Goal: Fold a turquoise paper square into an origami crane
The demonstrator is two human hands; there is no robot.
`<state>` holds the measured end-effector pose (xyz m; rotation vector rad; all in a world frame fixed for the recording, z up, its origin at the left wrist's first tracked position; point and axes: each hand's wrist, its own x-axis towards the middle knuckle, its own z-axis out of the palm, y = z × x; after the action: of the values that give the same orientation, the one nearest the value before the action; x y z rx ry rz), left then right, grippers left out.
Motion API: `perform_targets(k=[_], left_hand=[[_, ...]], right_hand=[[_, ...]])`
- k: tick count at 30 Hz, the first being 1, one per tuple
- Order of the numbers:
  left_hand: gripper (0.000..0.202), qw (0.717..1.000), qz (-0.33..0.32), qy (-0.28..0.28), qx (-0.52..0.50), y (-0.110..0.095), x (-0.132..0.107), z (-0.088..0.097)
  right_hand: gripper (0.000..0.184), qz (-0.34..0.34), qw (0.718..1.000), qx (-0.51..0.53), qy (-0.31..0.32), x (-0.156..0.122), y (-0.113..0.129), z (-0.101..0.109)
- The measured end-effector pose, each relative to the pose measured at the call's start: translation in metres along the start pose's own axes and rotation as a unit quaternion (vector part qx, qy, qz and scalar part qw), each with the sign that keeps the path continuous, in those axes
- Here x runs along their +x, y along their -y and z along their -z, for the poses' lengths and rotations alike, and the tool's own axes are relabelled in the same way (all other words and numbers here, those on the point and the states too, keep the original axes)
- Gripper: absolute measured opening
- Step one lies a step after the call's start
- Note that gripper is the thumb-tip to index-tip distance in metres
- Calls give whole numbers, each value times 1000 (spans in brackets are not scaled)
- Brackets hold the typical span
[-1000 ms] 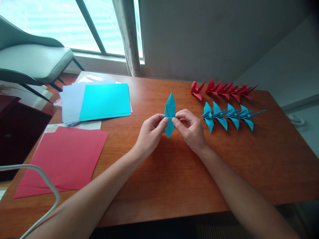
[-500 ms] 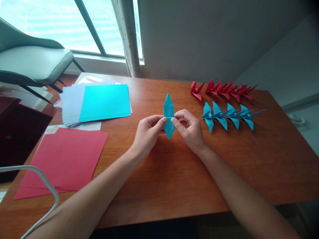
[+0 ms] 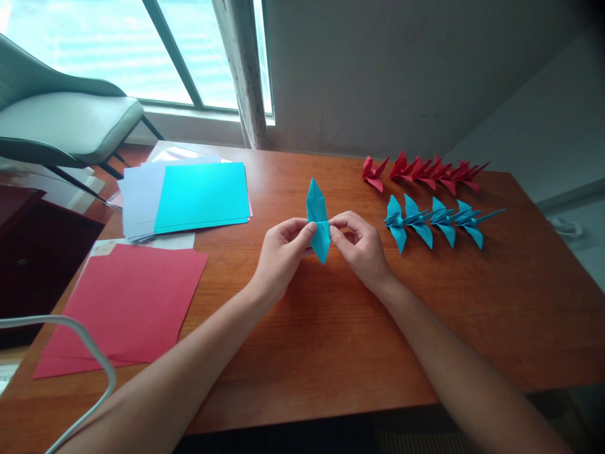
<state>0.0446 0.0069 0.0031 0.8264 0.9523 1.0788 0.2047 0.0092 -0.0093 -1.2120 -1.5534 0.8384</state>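
Note:
A folded blue paper piece [image 3: 318,217], long and pointed at both ends, stands upright above the wooden table [image 3: 331,328]. My left hand [image 3: 282,252] pinches its left side at the middle, and my right hand [image 3: 362,247] pinches its right side. Both hands are closed on it, a little above the table's centre. To the right lie a row of blue paper cranes [image 3: 437,221] and, behind it, a row of red paper cranes [image 3: 425,170].
A stack of pale and turquoise sheets [image 3: 189,197] lies at the left back, with red sheets [image 3: 125,306] nearer the left front edge. A grey chair [image 3: 66,120] stands by the window. A white curved tube [image 3: 80,353] crosses the lower left corner.
The blue piece has tilted slightly, its top leaning left, and both hands have shifted a little with it. The camera view has drifted slightly.

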Motion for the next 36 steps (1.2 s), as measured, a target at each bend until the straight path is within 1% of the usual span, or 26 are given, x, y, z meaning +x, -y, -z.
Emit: perform_targets(k=[5, 10, 16, 23, 28, 32, 36], left_hand=[[38, 1000, 6, -3, 4, -1, -1, -1], [35, 1000, -11, -7, 13, 0, 1, 0], [36, 999, -12, -13, 26, -2, 2, 0], [38, 1000, -5, -10, 16, -3, 2, 0], [41, 1000, -5, -3, 22, -2, 2, 1], [41, 999, -2, -4, 39, -3, 2, 1], [40, 999, 7, 30, 10, -5, 1, 1]], right_hand=[[8, 65, 996, -59, -19, 0, 3, 0], [8, 84, 994, -64, -24, -1, 5, -1], [8, 70, 997, -41, -20, -2, 7, -1], [8, 38, 999, -15, -10, -2, 7, 0], [14, 5, 1000, 24, 3, -2, 5, 0], [17, -11, 999, 31, 4, -2, 4, -1], [19, -18, 999, 30, -7, 0, 3, 0]])
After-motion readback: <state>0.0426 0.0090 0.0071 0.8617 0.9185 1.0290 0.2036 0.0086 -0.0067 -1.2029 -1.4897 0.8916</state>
